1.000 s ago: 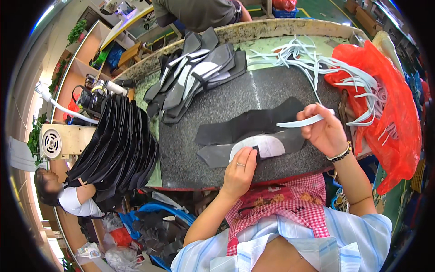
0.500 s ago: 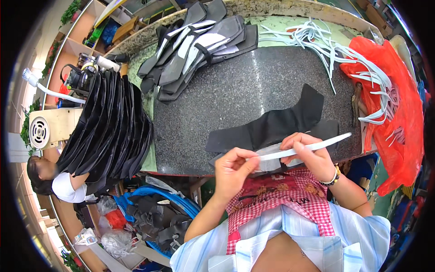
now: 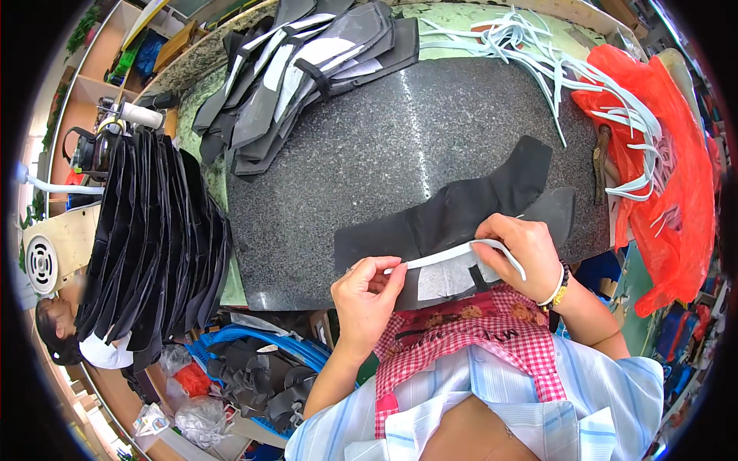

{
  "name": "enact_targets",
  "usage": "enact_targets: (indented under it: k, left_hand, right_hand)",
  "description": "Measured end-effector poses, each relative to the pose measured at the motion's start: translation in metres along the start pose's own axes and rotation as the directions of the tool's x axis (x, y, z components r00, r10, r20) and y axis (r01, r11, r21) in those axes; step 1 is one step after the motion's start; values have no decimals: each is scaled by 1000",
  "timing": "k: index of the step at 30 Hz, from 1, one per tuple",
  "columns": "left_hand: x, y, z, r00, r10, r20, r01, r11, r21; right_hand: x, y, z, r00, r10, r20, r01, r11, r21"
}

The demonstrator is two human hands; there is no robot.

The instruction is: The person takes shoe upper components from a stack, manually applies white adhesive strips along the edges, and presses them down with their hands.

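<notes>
My left hand (image 3: 364, 301) pinches one end of a narrow pale strip (image 3: 437, 257) between thumb and fingers. Farther along, my right hand (image 3: 524, 253) grips the same strip, whose free end curls down past the thumb. The strip lies along the seam between a black material piece (image 3: 453, 213) and a whitish-grey patch (image 3: 444, 280) with a short black tab. That dark piece rests at the near edge of a speckled dark stone slab (image 3: 338, 154). Its lower edge reaches my red checked apron (image 3: 461, 326).
Stacked dark cut pieces (image 3: 307, 77) lie at the far left of the slab. Loose pale strips (image 3: 530, 46) spread toward a red plastic bag (image 3: 676, 230) on the right. Black pieces (image 3: 154, 253) hang at left, near another person (image 3: 100, 349). A blue basket (image 3: 307, 349) holds scraps.
The strip has come down from above the work onto the seam of the dark piece. My left hand has shifted left and down, and the whitish patch shows more.
</notes>
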State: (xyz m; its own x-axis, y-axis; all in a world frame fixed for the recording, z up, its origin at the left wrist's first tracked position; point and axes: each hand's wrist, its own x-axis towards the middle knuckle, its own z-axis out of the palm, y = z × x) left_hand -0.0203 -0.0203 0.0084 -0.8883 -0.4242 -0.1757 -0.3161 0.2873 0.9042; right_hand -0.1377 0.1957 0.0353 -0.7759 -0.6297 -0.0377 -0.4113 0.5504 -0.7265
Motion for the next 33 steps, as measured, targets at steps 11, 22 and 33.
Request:
enact_targets:
  k: [11, 22, 33]
  left_hand:
    - [-13, 37, 53, 776, 582, 241, -592, 542, 596]
    - [-11, 36, 68, 677, 497, 543, -704, 221, 675]
    - [4, 71, 72, 720, 361, 592, -693, 335, 639]
  right_hand:
    - [8, 10, 1, 999, 32, 35, -31, 999, -10]
    - [-15, 36, -30, 951, 232, -204, -207, 969, 137]
    - [11, 68, -59, 943, 331, -17, -331, 938, -106]
